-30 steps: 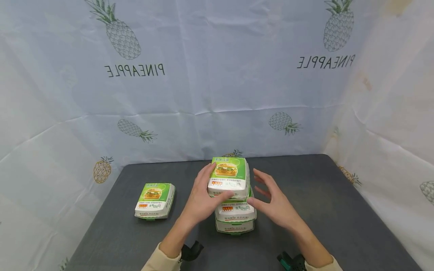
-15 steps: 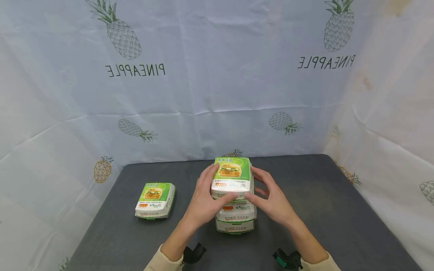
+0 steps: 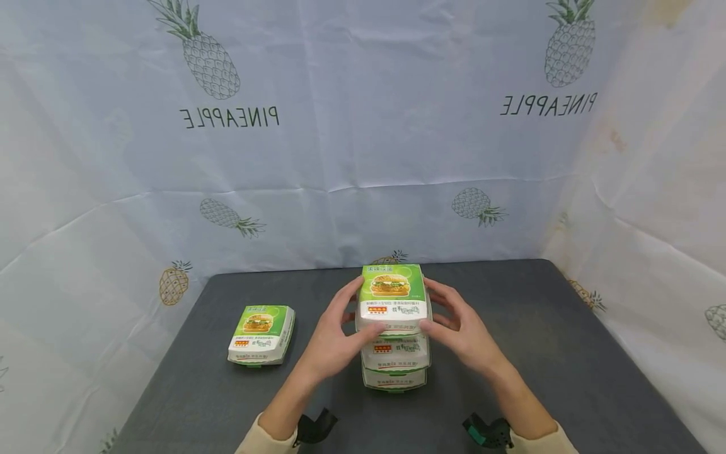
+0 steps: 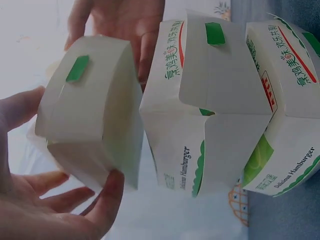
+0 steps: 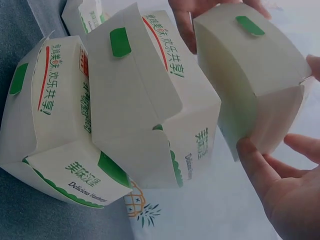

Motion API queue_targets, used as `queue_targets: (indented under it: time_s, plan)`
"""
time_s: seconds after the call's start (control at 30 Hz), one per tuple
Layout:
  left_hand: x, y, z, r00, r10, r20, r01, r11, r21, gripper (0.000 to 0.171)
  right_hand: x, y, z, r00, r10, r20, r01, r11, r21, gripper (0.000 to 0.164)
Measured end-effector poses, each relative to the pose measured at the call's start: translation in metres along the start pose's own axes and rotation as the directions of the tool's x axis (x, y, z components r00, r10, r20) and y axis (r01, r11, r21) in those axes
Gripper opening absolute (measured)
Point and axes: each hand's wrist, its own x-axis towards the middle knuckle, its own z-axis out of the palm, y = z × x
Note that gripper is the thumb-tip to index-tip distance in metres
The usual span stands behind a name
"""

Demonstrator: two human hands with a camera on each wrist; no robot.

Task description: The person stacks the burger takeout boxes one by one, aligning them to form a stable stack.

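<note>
A white and green burger box [image 3: 391,296] with a burger picture is held above two stacked ones. My left hand [image 3: 334,337] grips its left side, with the thumb along the front edge. On the opposite side, my right hand [image 3: 467,334] holds it the same way. Beneath it are the middle burger box [image 3: 396,358] and the bottom burger box [image 3: 395,379], which rests on the table. In the left wrist view a narrow gap shows between the held box [image 4: 82,95] and the middle one [image 4: 220,80].
Another burger box [image 3: 262,334] lies on the dark table [image 3: 544,353] to the left of the stack. A white cloth [image 3: 363,126] with pineapple prints hangs behind the table and along both sides.
The right hand has closed in from apart to touch the held box. That box has shifted slightly right, more squarely over the stack. The box at the left stays put.
</note>
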Motion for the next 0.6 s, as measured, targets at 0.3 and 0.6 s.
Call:
queue_targets:
  time_s: [0.3,0.6]
  plan:
    - [-0.004,-0.006,-0.005,0.997,0.029,0.066,-0.023,0.996,-0.083,0.074,-0.005,0.003,-0.005,1.0,-0.021,0.017,0.021,0.999,0.026,0.066]
    - [-0.008,-0.011,-0.005,0.996,0.04,0.084,-0.033,0.996,-0.086,0.072,-0.009,0.008,-0.004,0.999,-0.014,0.036,0.012,0.999,0.047,0.065]
